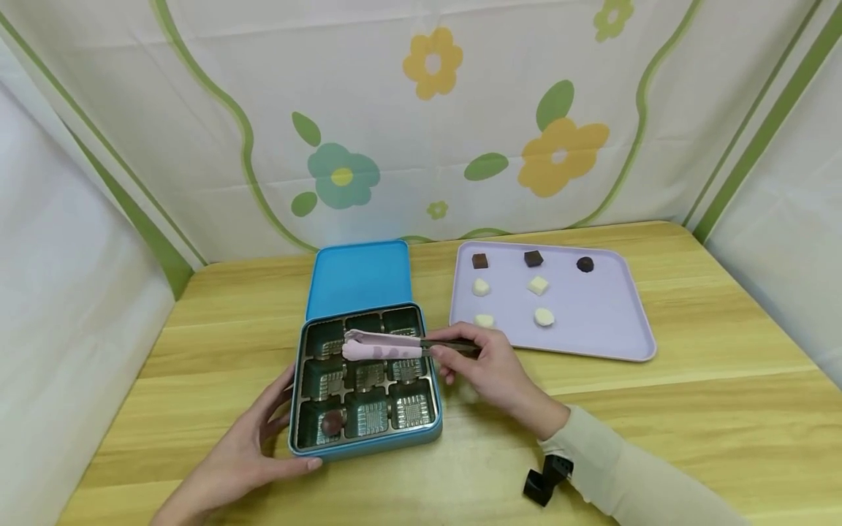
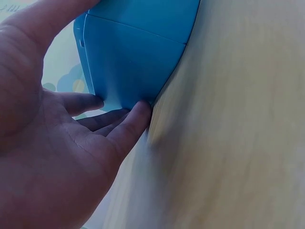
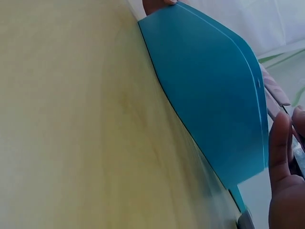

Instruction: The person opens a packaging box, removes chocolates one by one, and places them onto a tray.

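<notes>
An opened blue tin holds a dark tray divided into compartments. One round brown chocolate lies in its front left compartment. My left hand holds the tin at its left front corner, fingers along the side and thumb at the front. In the left wrist view, fingertips meet the tin's wall low down by the table. Over the tin's right edge, my right hand grips tongs with pink paw-shaped tips pointing left above the back compartments. No chocolate shows between those tips.
Behind the tin lies its blue lid. To the right, a lilac tray carries several dark and white chocolates, among them a dark square one and a white round one. A flowered cloth hangs behind the wooden table.
</notes>
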Demonstrator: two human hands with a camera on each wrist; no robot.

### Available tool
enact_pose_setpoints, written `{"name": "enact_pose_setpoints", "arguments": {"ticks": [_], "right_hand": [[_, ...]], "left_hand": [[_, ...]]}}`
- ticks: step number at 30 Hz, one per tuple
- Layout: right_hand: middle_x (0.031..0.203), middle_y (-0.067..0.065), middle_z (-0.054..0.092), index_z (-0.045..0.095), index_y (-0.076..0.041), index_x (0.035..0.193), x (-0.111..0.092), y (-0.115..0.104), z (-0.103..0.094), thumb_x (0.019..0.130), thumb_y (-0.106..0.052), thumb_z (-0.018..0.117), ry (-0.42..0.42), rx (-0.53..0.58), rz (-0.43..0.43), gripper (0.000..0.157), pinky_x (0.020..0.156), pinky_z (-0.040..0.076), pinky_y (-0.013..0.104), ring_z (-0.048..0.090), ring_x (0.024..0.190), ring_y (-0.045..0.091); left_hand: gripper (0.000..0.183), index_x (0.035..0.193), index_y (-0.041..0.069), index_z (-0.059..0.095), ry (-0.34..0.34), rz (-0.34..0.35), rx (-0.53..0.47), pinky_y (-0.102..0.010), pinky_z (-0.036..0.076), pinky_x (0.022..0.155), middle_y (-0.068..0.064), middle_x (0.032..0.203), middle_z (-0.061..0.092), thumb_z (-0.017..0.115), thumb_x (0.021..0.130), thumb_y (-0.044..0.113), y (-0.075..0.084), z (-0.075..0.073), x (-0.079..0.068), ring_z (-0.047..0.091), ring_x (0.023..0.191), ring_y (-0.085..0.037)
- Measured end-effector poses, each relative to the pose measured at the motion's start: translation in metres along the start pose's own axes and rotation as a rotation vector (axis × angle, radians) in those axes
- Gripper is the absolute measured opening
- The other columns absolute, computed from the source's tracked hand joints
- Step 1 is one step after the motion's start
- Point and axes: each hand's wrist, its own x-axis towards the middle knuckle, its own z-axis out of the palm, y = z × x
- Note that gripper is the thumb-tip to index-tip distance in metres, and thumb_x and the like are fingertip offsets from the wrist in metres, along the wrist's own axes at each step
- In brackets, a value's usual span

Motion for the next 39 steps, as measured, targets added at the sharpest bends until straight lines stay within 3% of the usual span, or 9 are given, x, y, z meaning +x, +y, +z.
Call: {"name": "enact_pose_setpoints", "arguments": {"ticks": [7, 17, 25, 35, 39], "right_hand": [[0.098, 0.034, 0.073, 0.074, 0.005, 0.124, -0.007, 0.003, -0.032, 0.101, -0.003, 0.072, 0.094, -0.034, -0.019, 0.024, 0.066, 0.064, 0.028, 0.070, 0.071, 0.012], [0.094, 0.010, 0.077, 0.072, 0.012, 0.121, -0.041, -0.003, -0.097, 0.102, -0.002, 0.071, 0.300, -0.034, -0.053, 0.023, 0.063, 0.063, 0.023, 0.069, 0.074, 0.006], [0.097, -0.002, 0.080, 0.077, 0.005, 0.118, -0.070, -0.007, -0.144, 0.101, 0.002, 0.071, 0.474, 0.032, -0.077, 0.018, 0.062, 0.062, 0.020, 0.071, 0.074, 0.005], [0.091, 0.004, 0.084, 0.080, 0.005, 0.113, -0.100, -0.004, -0.191, 0.097, 0.011, 0.070, 0.671, 0.158, -0.167, 0.020, 0.061, 0.062, 0.020, 0.075, 0.070, 0.010], [0.092, 0.007, 0.084, 0.078, 0.008, 0.115, -0.106, -0.001, -0.208, 0.098, 0.010, 0.070, 0.710, 0.204, -0.178, 0.019, 0.062, 0.062, 0.020, 0.076, 0.073, 0.012]], "left_hand": [[0.128, 0.175, 0.029, 0.009, 0.000, -0.019, 0.010, -0.013, 0.045, 0.105, -0.026, 0.173, 0.029, 0.096, 0.081, 0.019, -0.001, 0.000, 0.001, 0.042, 0.149, -0.059], [0.128, 0.175, 0.027, 0.007, -0.008, -0.019, 0.036, -0.014, 0.047, 0.104, -0.027, 0.174, 0.028, 0.095, 0.083, 0.018, -0.004, 0.000, 0.002, 0.042, 0.150, -0.058], [0.129, 0.175, 0.029, 0.005, -0.009, -0.041, 0.037, -0.013, 0.046, 0.103, -0.027, 0.175, 0.024, 0.095, 0.083, 0.018, -0.008, -0.002, 0.002, 0.041, 0.149, -0.060], [0.129, 0.175, 0.028, 0.005, -0.010, -0.043, 0.025, -0.013, 0.046, 0.103, -0.027, 0.175, 0.024, 0.094, 0.083, 0.014, -0.011, -0.002, 0.001, 0.041, 0.150, -0.056], [0.130, 0.175, 0.028, 0.005, -0.010, -0.039, 0.024, -0.013, 0.046, 0.103, -0.027, 0.175, 0.023, 0.094, 0.082, 0.014, -0.010, -0.001, 0.003, 0.041, 0.149, -0.057]]}}
